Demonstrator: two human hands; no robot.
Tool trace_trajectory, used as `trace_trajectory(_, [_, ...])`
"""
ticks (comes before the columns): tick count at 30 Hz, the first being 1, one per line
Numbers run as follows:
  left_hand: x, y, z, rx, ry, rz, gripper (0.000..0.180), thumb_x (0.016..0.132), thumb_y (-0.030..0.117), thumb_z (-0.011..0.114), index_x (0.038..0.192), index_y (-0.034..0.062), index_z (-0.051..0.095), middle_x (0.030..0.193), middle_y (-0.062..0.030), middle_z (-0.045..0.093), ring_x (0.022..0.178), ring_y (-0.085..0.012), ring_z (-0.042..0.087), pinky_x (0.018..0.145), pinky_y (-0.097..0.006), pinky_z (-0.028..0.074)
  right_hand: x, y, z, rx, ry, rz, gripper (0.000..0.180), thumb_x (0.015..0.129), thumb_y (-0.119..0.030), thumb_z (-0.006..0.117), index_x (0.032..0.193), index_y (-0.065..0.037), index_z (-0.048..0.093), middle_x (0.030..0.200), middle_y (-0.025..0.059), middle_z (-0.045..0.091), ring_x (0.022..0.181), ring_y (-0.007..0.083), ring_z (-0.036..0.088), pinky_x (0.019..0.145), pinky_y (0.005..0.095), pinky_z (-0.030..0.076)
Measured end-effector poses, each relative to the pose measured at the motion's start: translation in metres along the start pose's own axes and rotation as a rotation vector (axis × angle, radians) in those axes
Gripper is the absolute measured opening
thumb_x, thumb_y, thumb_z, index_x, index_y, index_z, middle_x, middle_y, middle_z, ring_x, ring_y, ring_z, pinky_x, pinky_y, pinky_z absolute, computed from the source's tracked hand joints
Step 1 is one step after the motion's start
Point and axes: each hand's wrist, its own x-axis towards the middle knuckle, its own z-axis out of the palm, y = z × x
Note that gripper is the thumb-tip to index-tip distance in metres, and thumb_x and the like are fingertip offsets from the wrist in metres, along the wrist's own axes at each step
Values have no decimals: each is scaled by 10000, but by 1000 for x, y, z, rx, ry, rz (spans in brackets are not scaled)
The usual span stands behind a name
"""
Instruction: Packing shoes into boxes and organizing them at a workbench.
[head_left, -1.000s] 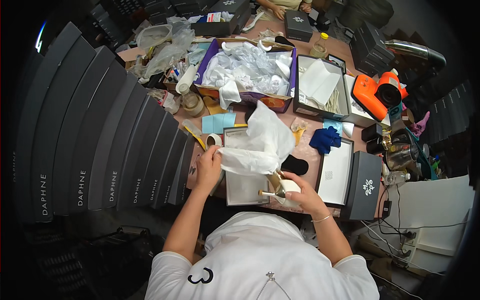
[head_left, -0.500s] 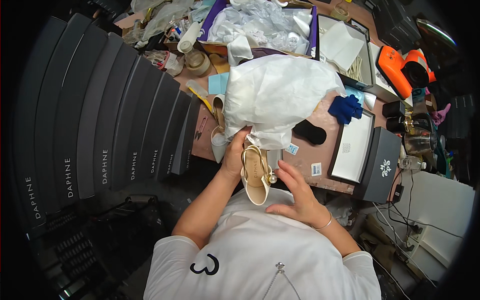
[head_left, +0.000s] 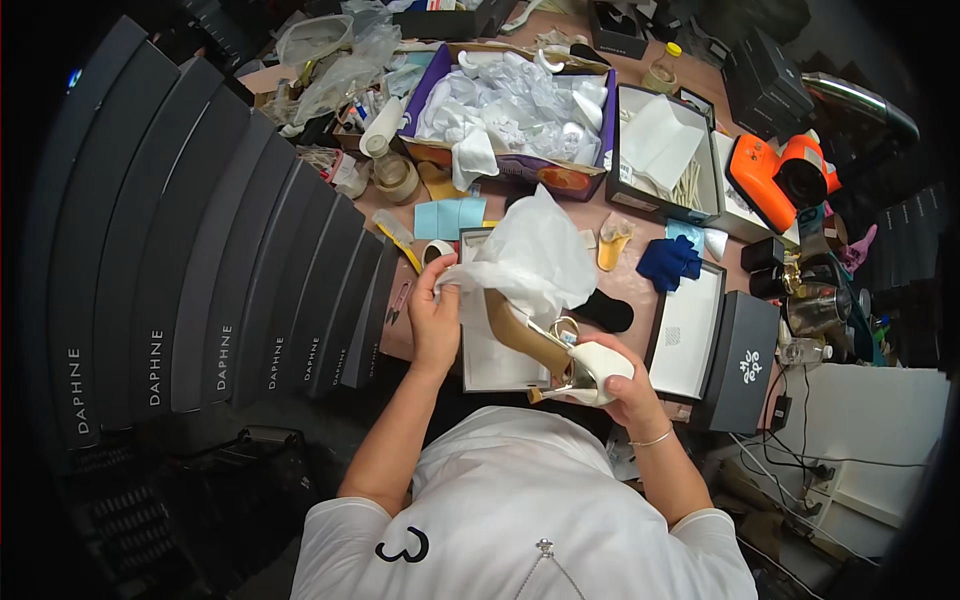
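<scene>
My right hand [head_left: 625, 388] grips white high-heeled shoes [head_left: 602, 370] over the front of the table. A tan sole [head_left: 530, 342] faces up, and a slim metallic heel ends in a gold tip. A rounded white part sits under my right fingers; whether it belongs to a second shoe I cannot tell. Thin white tissue paper [head_left: 545, 245] bunches over the far end of the sole, its left edge pinched in my left hand [head_left: 435, 322]. Below them lies an open shoebox [head_left: 478, 372] with a white inside. Part of another white shoe [head_left: 437, 250] shows behind my left hand.
Tall dark shoeboxes [head_left: 190, 270] stand stacked at my left. At the back are a purple box [head_left: 608, 130] of crumpled paper and an orange tool [head_left: 760, 170]. A dark box lid [head_left: 690, 330], blue cloth [head_left: 668, 263] and black insole [head_left: 606, 311] lie to the right.
The spread tissue has been drawn in to a smaller bunch, uncovering the open box. The shoe has turned sole-up and moved right; my right hand has closed on it. My left hand has moved left.
</scene>
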Motion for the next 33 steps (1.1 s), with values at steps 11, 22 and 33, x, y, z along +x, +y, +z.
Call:
trace_trajectory(11, [20,44,43,349,-153,342,163,809,46,609,953,-10,658,877,-149,653,795,-277,645,707,-345,499,-3,13,-21,412,162,-65,714,846,-490,625,1320,14,446,1221,219,564,1032,374,628,796,387,603])
trace_trajectory(22, [-32,75,71,401,-454,376,167,762,-40,628,922,-25,672,750,-105,611,642,-174,583,592,-279,453,-12,-10,25,-1341,-40,-543,582,781,-303,731,1245,-16,528,1165,172,594,1081,280,602,904,382,474])
trace_trajectory(33, [-36,46,58,527,-528,622,190,855,-4,569,1023,-51,644,895,-109,627,794,-177,570,724,-289,452,-12,29,6,-213,421,-483,492,802,-242,739,1183,3,550,1083,91,622,954,167,633,764,296,530])
